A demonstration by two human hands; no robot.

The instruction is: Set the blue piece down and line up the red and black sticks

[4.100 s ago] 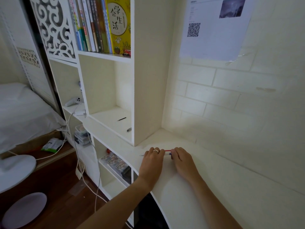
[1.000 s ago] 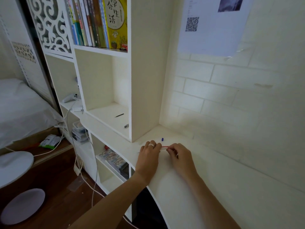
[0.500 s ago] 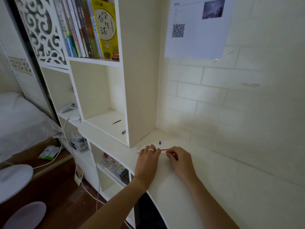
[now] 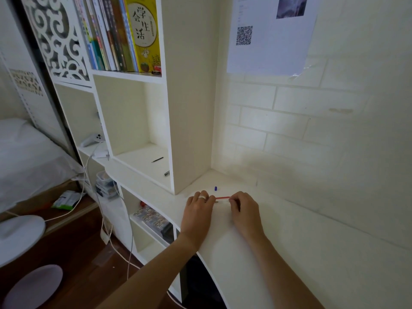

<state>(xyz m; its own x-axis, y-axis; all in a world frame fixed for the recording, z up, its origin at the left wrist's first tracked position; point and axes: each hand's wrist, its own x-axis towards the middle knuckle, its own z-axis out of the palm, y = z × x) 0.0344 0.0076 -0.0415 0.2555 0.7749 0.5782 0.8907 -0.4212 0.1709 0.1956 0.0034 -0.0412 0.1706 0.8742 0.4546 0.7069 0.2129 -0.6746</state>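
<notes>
Two hands meet over a thin rod on a desk in the corner beside a bookcase.
The left hand (image 4: 197,211) and right hand (image 4: 244,211) hold opposite ends of the rod (image 4: 222,198); a small cap (image 4: 215,188) lies just behind it (toward the wall), the bookcase (image 4: 189,108) stands to the left, and a paper sheet (image 4: 270,34) hangs above.

Dim, soft indoor light, wide-angle view
Brightest patch sits on the brick wall (image 4: 256,130) by the shelf unit (image 4: 189,97); floor (image 4: 73,253) at lower left falls dark. Faint soft shadows under both forearms, no glare. Straight lines bow near the edges; focus is fairly sharp throughout
</notes>
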